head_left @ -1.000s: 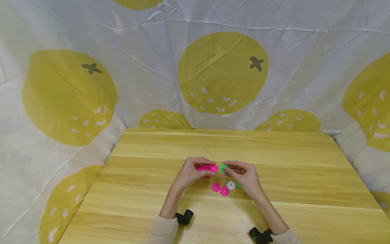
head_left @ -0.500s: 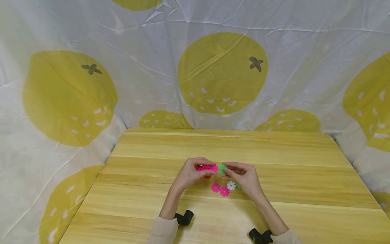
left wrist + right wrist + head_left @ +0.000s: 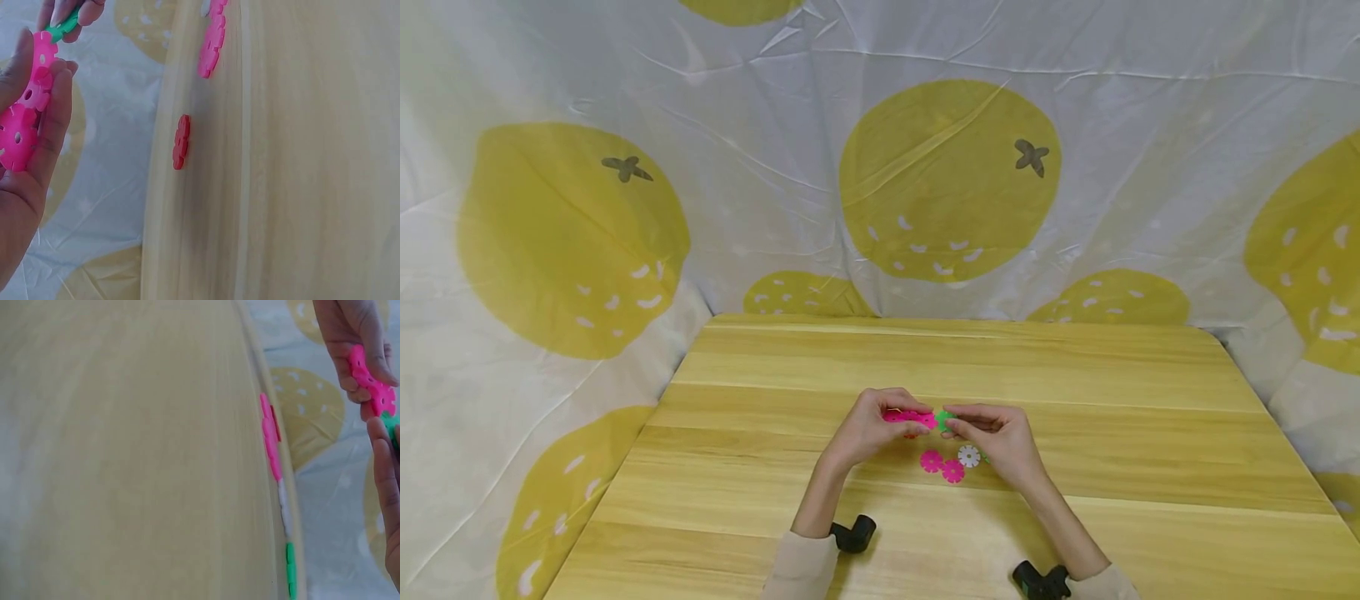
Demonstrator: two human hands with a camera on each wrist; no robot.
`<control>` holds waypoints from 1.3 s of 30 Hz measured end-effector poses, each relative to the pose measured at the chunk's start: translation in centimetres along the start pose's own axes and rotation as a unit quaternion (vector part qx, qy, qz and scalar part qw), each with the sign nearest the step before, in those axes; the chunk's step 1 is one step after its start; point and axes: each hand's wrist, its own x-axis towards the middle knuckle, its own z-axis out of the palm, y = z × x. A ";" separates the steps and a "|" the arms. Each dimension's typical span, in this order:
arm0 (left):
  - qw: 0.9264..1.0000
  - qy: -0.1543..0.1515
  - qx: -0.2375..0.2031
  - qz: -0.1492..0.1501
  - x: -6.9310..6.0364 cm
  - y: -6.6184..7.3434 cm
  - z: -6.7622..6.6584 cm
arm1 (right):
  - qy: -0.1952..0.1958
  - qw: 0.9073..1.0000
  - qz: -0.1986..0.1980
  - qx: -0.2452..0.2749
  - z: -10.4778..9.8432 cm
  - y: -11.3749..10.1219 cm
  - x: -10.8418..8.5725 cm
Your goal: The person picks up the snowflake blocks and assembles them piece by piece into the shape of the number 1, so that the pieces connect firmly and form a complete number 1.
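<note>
As left grip (image 3: 872, 424) holds the pink chain (image 3: 39, 98), right grip (image 3: 1009, 438) pinches the green disc (image 3: 943, 420) touching it; both seem light, stiff: pinch edges.

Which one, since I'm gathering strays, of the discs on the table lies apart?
The red disc, alone by the left hand in the head view; the pink pair, white disc and green disc beside it lie grouped.

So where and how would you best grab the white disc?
I'd probably pinch the white disc by its far and near rim, from above: it lies flat on the table, with a pink disc close on its left and a green disc on its right.
</note>
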 end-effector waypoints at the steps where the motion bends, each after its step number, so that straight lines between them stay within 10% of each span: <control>1: 1.000 -0.001 0.000 0.001 0.0 0.0 0.0 | 0.000 1.000 0.001 -0.001 0.0 -0.1 0.0; 39: 0.999 -0.022 -0.003 0.026 0.2 -0.2 0.5 | 0.004 0.999 0.010 -0.037 0.1 -0.8 -0.2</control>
